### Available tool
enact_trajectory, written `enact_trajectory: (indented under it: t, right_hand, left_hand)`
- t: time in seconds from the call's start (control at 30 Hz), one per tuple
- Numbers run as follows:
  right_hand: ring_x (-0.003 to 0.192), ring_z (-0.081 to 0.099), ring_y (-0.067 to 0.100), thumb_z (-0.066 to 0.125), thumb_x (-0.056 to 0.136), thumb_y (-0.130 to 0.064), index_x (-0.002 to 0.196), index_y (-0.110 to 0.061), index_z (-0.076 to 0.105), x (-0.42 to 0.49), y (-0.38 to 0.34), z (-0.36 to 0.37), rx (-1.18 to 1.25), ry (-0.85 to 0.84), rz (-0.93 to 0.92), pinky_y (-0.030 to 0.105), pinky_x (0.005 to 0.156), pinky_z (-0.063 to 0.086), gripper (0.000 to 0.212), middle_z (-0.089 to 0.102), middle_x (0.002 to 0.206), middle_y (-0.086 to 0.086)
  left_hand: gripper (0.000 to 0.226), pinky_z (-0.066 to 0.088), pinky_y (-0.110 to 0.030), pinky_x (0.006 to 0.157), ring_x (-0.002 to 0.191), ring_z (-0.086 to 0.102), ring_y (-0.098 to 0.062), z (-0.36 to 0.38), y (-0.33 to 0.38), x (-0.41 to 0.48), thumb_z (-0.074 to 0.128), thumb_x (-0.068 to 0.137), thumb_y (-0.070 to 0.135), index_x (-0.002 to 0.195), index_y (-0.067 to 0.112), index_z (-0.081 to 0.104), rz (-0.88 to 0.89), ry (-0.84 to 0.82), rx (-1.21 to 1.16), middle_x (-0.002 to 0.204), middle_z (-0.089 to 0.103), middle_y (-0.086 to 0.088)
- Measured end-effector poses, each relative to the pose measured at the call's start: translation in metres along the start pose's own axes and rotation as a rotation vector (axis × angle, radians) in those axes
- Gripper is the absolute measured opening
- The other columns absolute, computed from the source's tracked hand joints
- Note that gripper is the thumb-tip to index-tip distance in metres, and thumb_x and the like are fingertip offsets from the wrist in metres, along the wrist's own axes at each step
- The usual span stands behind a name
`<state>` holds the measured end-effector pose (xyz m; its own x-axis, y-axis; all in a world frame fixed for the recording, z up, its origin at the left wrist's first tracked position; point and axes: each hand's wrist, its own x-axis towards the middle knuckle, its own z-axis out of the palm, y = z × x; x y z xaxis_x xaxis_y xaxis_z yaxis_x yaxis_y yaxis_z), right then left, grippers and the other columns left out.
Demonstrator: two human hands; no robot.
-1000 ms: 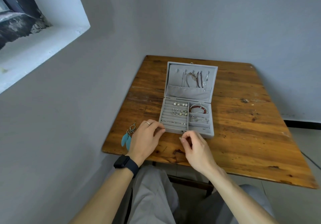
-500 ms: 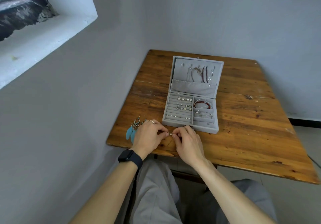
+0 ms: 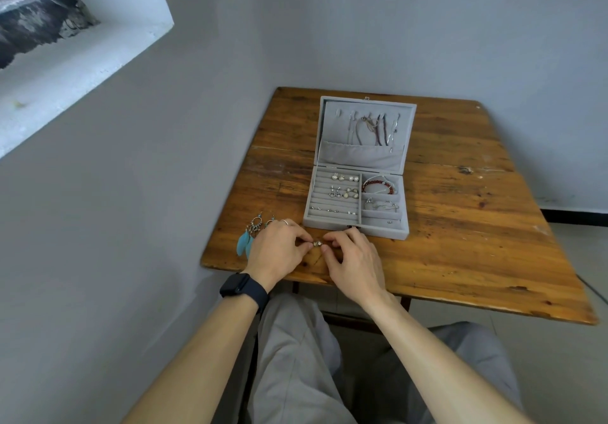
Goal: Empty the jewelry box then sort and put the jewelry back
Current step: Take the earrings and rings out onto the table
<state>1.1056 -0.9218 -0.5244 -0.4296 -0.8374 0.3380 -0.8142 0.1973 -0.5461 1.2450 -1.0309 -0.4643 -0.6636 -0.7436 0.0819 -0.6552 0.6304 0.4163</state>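
Observation:
A grey jewelry box [image 3: 357, 224] lies open on the wooden table [image 3: 460, 226], lid up. Necklaces [image 3: 371, 129] hang inside the lid. Several pearl earrings [image 3: 343, 186] sit in the left ring rows, and a red bead bracelet [image 3: 378, 186] and a silver bracelet [image 3: 381, 205] lie in the right compartments. Just in front of the box, my left hand [image 3: 279, 249] and my right hand [image 3: 353, 259] meet, both pinching one small earring [image 3: 316, 243] between their fingertips. Blue feather earrings [image 3: 251, 234] lie on the table beside my left hand.
The table stands in a corner, with grey walls at its left and far edges. A window ledge [image 3: 82, 61] is up on the left wall. My knees in grey trousers are under the near table edge. A dark watch is on my left wrist.
My right hand slid left from the box's front edge to meet my left hand. The small earring is now pinched between both hands' fingertips.

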Motion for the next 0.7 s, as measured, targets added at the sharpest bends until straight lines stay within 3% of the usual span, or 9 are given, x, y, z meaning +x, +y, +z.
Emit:
enact_trajectory:
  t: [0.27, 0.7]
  right_hand:
    - [0.091, 0.057, 0.008, 0.064, 0.094, -0.037, 0.109, -0.031, 0.072, 0.0026, -0.0021, -0.0002, 0.044, 0.018, 0.031, 0.029, 0.075, 0.048, 0.018, 0.058, 0.098, -0.010]
    - [0.090, 0.057, 0.007, 0.066, 0.093, -0.036, 0.100, -0.026, 0.072, 0.0032, -0.0024, -0.0006, 0.074, 0.033, 0.077, 0.027, 0.076, 0.047, 0.013, 0.060, 0.096, -0.012]
  left_hand:
    - [0.020, 0.054, -0.035, 0.083, 0.104, 0.058, -0.010, 0.0029, 0.0025, 0.0009, 0.063, 0.094, 0.044, 0.107, 0.035, 0.075, 0.029, -0.015, 0.046, 0.112, 0.064, 0.014]
    - [0.021, 0.051, -0.029, 0.082, 0.105, 0.057, -0.010, 0.0036, 0.0042, 0.0047, 0.062, 0.096, 0.041, 0.110, 0.030, 0.075, -0.003, -0.012, 0.048, 0.112, 0.064, 0.012]
